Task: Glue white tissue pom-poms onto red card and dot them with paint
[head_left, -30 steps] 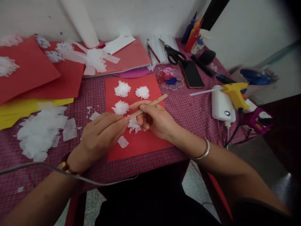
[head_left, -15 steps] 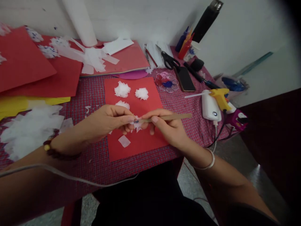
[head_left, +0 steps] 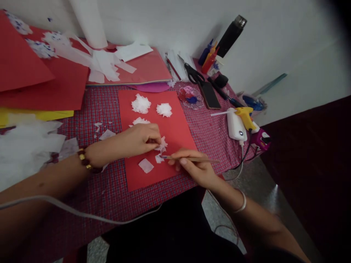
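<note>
On a red sheet of paper sit fluffy white tissue-paper puffs, including an upper-left puff and an upper-right puff. My left hand is closed over the sheet, its fingertips at a smaller tissue tuft; the fingers partly hide it. In my right hand is a thin wooden stick, gripped between thumb and fingers. Its dark bluish tip touches or hovers over a small white tissue piece below the tuft. A loose tissue square lies nearby.
A pile of tissue squares lies left. Behind are red folders, scissors, a paint dish, a phone and paint bottles. A yellow glue gun rests on a white power bank at right.
Both hands were together above the sheet with the stick at a tissue tuft. Now they are apart: the tuft is by my left fingertips, and the stick has moved lower, to a small tissue piece.
</note>
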A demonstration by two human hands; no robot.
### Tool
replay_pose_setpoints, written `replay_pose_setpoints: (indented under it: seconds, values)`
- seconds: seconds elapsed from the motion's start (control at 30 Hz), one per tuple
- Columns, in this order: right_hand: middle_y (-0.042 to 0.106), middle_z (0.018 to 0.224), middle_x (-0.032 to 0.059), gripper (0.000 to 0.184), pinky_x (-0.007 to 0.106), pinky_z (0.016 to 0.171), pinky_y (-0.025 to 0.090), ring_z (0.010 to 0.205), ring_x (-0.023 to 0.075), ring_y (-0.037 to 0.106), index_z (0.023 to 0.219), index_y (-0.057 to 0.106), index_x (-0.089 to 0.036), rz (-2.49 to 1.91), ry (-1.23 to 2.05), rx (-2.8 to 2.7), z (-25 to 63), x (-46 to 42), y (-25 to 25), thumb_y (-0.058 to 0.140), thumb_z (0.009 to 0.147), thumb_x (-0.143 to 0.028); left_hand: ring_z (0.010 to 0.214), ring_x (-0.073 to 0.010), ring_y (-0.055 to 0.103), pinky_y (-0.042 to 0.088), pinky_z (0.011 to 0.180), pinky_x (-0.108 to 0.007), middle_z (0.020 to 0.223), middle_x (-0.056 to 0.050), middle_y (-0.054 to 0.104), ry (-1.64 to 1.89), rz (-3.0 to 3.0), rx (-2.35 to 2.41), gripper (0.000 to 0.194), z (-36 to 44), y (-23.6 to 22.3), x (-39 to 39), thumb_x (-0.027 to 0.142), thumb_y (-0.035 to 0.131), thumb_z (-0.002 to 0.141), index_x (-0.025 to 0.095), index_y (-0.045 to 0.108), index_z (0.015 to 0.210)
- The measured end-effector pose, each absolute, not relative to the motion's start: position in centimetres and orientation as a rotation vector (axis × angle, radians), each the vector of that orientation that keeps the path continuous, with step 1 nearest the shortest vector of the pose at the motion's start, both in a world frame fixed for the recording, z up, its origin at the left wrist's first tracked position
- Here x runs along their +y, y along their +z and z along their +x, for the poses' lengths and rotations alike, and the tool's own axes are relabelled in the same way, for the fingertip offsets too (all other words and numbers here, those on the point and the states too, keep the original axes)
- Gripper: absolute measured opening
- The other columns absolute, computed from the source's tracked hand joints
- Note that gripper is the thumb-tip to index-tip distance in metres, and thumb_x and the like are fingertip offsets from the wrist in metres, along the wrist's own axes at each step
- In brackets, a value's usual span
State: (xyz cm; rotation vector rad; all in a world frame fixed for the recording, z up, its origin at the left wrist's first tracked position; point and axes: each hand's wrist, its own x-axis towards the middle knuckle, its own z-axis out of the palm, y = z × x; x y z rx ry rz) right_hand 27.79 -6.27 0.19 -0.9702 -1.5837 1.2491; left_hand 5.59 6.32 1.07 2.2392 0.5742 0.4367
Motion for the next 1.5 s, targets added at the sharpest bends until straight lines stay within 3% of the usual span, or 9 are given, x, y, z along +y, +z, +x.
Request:
replay_pose_setpoints:
  seconds: [0.13,0.4,0.53,0.83,0.97,1.07,1.23,1.3,1.5]
  values:
    - [0.072,0.105,0.0085,0.029,0.032,0.077,0.056,0.093,0.0168,0.067,0.123,0.065,-0.024,-0.894,0.907,-2.036,27.1,-6.2,0.9,0.053,0.098,-0.015,0.065,-0.0133,0.056,0.037,0.066,-0.027,0.069,0.000,0.063,0.458,2.156,0.696,0.014,6.0,0.8,7.2,0.019,0.062,0.077,0.021,0.069,0.065]
    - [0.070,0.101,0.0100,0.023,0.027,0.066,0.053,0.085,0.0157,0.065,0.120,0.062,-0.014,-0.936,0.308,-2.398,26.2,-6.0,0.9,0.047,0.101,-0.015,0.069,-0.0131,0.057,0.038,0.065,-0.027,0.075,-0.001,0.067,0.328,2.145,0.796,0.012,6.1,1.4,7.2,0.020,0.060,0.079,0.017,0.070,0.073]
    - [0.070,0.100,0.0106,0.027,0.028,0.073,0.055,0.089,0.0162,0.065,0.120,0.062,-0.012,-0.993,0.323,-2.467,25.9,-5.9,1.2,0.042,0.103,-0.017,0.069,-0.0129,0.057,0.038,0.066,-0.028,0.075,-0.001,0.066,0.313,2.150,0.832,0.012,6.1,1.5,7.1,0.020,0.060,0.079,0.017,0.070,0.074]
    - [0.069,0.101,0.0128,0.033,0.028,0.072,0.055,0.089,0.0178,0.065,0.118,0.063,-0.008,-1.007,0.266,-2.482,25.6,-5.6,1.2,0.034,0.105,-0.017,0.066,-0.0127,0.056,0.037,0.062,-0.028,0.072,-0.001,0.066,0.320,2.137,0.850,0.013,6.1,1.5,7.0,0.023,0.060,0.079,0.017,0.069,0.073]
    - [0.069,0.105,0.0153,0.030,0.030,0.073,0.056,0.093,0.0195,0.065,0.118,0.062,-0.007,-1.007,0.272,-2.481,25.5,-5.6,1.1,0.037,0.104,-0.015,0.065,-0.0127,0.055,0.037,0.062,-0.028,0.071,-0.001,0.065,0.309,2.158,0.848,0.013,6.1,1.5,6.9,0.023,0.059,0.079,0.017,0.069,0.072]
    - [0.068,0.098,0.0120,0.024,0.027,0.065,0.054,0.085,0.0172,0.064,0.118,0.061,-0.010,-0.955,0.269,-2.402,25.8,-6.1,1.1,0.044,0.102,-0.014,0.066,-0.0130,0.056,0.039,0.062,-0.028,0.071,-0.002,0.065,0.329,2.158,0.854,0.016,6.2,1.5,6.7,0.026,0.058,0.080,0.017,0.067,0.071]
    - [0.066,0.095,0.0091,0.024,0.025,0.062,0.052,0.077,0.0135,0.061,0.121,0.058,-0.013,-0.921,0.541,-2.204,27.0,-7.5,1.3,0.048,0.099,-0.011,0.077,-0.0156,0.063,0.048,0.069,-0.029,0.091,-0.004,0.070,0.500,2.081,0.900,0.024,4.8,2.4,5.7,0.033,0.053,0.087,0.017,0.066,0.099]
    - [0.066,0.097,0.0099,0.025,0.026,0.067,0.054,0.082,0.0143,0.062,0.121,0.059,-0.013,-0.933,0.622,-2.155,27.3,-7.6,1.2,0.049,0.098,-0.011,0.080,-0.0164,0.064,0.049,0.072,-0.030,0.097,-0.006,0.069,0.549,2.210,0.913,0.023,3.7,3.3,4.7,0.033,0.054,0.089,0.017,0.064,0.102]
    - [0.066,0.099,0.0110,0.025,0.029,0.069,0.054,0.084,0.0158,0.062,0.121,0.060,-0.012,-0.943,0.680,-2.169,27.4,-7.0,0.8,0.049,0.098,-0.010,0.080,-0.0249,0.062,0.047,0.071,-0.038,0.088,-0.009,0.067,0.283,2.765,0.872,0.028,2.2,4.4,-1.0,0.035,0.045,0.097,0.018,0.065,0.089]
